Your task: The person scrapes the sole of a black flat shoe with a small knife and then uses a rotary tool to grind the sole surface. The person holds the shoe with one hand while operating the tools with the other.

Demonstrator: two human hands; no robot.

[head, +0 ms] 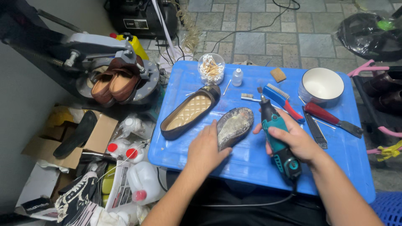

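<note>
Teal plastic rotary tool [277, 140], held in the right hand [298, 141]: grip closed round the body, bit end pointing away toward the brushes, cord trailing off the near edge of the bench [251, 161]. Left hand [206, 150] grip pressed down on the near end of a detached shoe sole [234, 125], fingers curled over its edge; sole lies flat, worn glue-stained face up, just right of a black flat shoe [188, 112] with quilted tan lining. Tool tip sits just beside the sole's far end. Risks, as judged: the sole is pinned at one end only, so a spinning bit could kick or spin it; left fingers lie near the tool's line of travel; the cord could snag at the bench edge and jerk the tool. Farther out, a blue brush [279, 95], red-handled scraper [331, 118], white bowl [321, 86], small dropper bottle [237, 77] and tub of cotton swabs [211, 68] crowd the far side, easily knocked by a skidding sole.
</note>
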